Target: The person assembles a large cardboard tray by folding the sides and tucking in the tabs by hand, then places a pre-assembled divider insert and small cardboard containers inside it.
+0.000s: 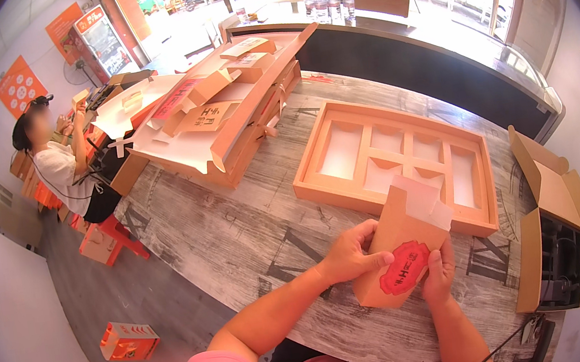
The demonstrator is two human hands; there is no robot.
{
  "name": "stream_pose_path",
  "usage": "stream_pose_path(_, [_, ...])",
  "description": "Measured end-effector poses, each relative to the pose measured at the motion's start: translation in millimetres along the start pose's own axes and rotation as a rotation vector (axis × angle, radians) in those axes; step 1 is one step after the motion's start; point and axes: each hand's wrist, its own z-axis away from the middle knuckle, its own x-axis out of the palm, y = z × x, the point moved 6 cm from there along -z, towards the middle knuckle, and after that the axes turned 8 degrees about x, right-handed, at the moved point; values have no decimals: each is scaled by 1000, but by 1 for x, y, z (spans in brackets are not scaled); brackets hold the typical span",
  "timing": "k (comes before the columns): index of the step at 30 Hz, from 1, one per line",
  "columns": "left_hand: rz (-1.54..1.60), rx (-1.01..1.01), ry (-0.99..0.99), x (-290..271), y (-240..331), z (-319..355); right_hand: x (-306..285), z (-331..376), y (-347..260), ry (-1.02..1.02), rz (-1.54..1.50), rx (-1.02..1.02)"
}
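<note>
Both hands, left hand (pixel 349 255) and right hand (pixel 439 273), grip a small kraft carton (pixel 402 250) above the tabletop (pixel 238 232), near the divided tray (pixel 393 160). It looks light, thin and crushable; best held by its side edges.

The small box (pixel 402 250) in the grip of both hands looks like matt tan cardboard with a white paper lining at its open top and a slightly glossier red label on its face. Toward twelve o'clock of it the tray (pixel 320 188) is the same matt cardboard, its compartments lined smooth white. The counter (pixel 238 232) beneath is weathered grey wood, rough-grained and dull
</note>
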Motion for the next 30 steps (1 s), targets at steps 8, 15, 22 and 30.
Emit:
stream_pose_path(8, [-122,240,-10,8,18,0,14,-7,-17,7,42,-52])
stream_pose_path(15, [-145,291,-53,10,17,1,19,-6,-24,-38,45,-22])
stream_pose_path(22, [-206,273,-44,6,18,2,12,-5,-12,-64,111,16])
stream_pose_path(30, [-212,293,-115,8,17,2,18,-10,-13,-64,124,39])
